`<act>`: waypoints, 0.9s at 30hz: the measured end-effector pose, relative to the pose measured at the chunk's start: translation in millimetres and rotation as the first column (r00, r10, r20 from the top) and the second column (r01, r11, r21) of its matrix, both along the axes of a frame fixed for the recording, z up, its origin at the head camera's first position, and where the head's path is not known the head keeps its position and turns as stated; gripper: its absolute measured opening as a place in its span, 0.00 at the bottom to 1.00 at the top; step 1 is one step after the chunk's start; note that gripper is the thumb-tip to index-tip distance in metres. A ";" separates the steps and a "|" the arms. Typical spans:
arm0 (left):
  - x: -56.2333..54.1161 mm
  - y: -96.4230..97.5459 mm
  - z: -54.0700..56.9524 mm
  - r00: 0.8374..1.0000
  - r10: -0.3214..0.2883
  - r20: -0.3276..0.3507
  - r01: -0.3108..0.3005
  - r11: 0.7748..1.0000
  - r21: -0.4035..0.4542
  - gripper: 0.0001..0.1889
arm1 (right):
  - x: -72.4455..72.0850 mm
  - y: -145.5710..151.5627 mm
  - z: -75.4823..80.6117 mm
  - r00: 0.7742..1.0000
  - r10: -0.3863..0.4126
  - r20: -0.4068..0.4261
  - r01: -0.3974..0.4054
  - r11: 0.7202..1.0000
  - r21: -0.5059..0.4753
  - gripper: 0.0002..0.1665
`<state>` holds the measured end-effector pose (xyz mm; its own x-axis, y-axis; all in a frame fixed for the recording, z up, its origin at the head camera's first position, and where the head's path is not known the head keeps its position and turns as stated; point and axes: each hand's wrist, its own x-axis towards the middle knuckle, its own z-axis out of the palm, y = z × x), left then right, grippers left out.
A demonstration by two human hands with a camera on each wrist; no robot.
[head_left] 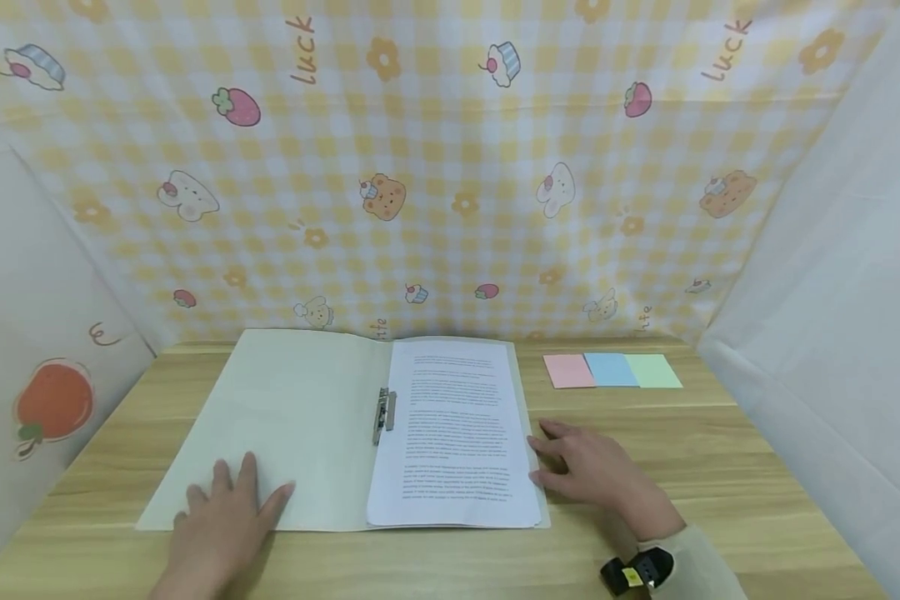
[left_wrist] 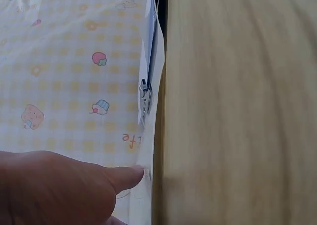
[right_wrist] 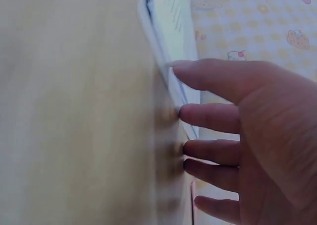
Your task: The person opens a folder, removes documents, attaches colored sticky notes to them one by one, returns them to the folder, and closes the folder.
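A pale file folder (head_left: 300,417) lies opened flat on the wooden table, with a metal lever clip (head_left: 384,415) near its fold. On its right half rests a stack of printed paper (head_left: 450,433). My left hand (head_left: 221,521) rests with spread fingers on the lower part of the left cover; its thumb (left_wrist: 126,178) touches the cover in the left wrist view. My right hand (head_left: 592,467) is at the folder's right edge, fingers lightly bent and fingertips right at that edge. In the right wrist view the thumb (right_wrist: 198,76) overlaps the paper's edge.
Three square sticky-note pads, pink (head_left: 568,372), blue (head_left: 611,369) and green (head_left: 654,371), lie side by side at the back right of the table (head_left: 720,500). A checkered curtain (head_left: 450,250) hangs behind, and white cloth (head_left: 832,292) borders the sides.
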<state>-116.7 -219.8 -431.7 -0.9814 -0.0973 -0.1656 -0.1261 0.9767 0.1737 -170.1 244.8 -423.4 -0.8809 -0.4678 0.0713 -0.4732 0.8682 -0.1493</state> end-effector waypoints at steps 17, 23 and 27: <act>-22.5 17.3 15.6 0.858 -0.372 -0.354 0.397 0.918 -0.003 0.25 | -5.8 -13.5 1.9 0.981 0.108 0.162 -0.094 0.991 -0.092 0.34; -31.8 33.1 19.7 0.831 -0.468 -0.301 0.478 0.877 -0.045 0.27 | -5.7 -15.3 -1.2 0.981 0.102 0.162 -0.091 0.993 -0.078 0.31; -34.5 43.6 24.0 0.882 -0.442 -0.161 0.445 0.895 -0.022 0.27 | -5.1 -16.3 -2.1 0.981 0.094 0.170 -0.086 0.995 -0.057 0.31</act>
